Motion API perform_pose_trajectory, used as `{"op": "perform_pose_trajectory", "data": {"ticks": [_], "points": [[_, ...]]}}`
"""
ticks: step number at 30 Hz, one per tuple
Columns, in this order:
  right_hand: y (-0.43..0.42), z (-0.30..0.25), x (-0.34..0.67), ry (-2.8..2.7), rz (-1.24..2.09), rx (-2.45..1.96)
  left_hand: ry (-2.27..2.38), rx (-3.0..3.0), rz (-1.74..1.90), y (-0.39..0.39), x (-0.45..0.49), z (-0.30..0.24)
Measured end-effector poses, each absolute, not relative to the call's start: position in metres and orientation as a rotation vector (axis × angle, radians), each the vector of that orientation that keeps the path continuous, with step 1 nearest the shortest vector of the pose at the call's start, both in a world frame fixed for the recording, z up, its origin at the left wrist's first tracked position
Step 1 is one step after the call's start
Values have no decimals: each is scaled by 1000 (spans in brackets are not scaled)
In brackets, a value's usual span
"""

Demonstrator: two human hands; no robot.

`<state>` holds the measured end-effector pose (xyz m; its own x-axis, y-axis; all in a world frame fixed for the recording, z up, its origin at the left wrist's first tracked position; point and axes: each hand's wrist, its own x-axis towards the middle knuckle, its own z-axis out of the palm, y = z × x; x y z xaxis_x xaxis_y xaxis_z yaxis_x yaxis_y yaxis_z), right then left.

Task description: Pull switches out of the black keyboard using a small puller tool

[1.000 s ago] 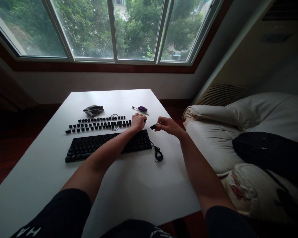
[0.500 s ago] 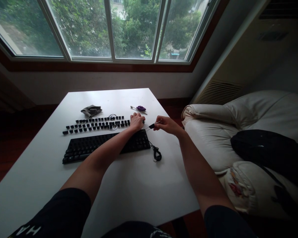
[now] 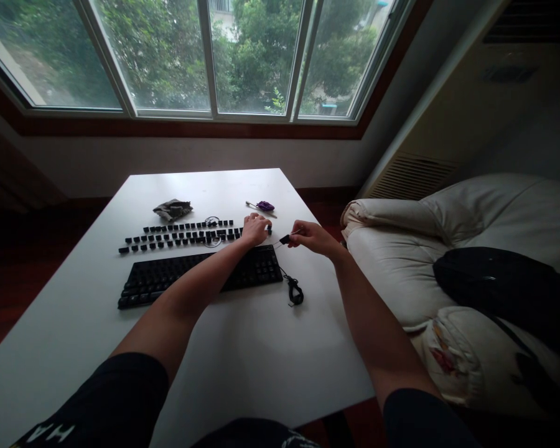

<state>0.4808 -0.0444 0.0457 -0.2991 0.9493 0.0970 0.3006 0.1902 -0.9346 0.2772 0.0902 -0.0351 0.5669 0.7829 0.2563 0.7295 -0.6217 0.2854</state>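
A black keyboard [image 3: 200, 277] lies on the white table [image 3: 242, 348]. Behind it, several loose black keycaps [image 3: 177, 235] are lined up in rows. My left hand [image 3: 255, 228] is closed at the right end of those rows, fingers curled on a small dark piece that looks like a keycap. My right hand [image 3: 310, 236] is closed in a pinch on a thin wire tool whose tip carries a black keycap [image 3: 285, 238]. The two hands are a short gap apart, above the keyboard's far right corner.
The keyboard's black cable [image 3: 294, 289] is bundled beside its right end. A purple-handled tool [image 3: 264, 206] and a crumpled grey cloth [image 3: 172, 208] lie further back. A white sofa [image 3: 448, 249] with a black bag [image 3: 508, 289] stands right of the table. Windows are beyond.
Both hands have stayed nearly in place. My left hand's fingers have shifted slightly at the end of the keycap rows. The camera has moved a little.
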Motion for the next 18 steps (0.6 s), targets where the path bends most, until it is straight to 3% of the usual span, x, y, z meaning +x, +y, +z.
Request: {"op": "perform_pose_trajectory", "data": {"ticks": [18], "points": [[-45, 46, 479, -1718, 1131, -1211, 1237, 2647, 554, 100, 278, -41]]}}
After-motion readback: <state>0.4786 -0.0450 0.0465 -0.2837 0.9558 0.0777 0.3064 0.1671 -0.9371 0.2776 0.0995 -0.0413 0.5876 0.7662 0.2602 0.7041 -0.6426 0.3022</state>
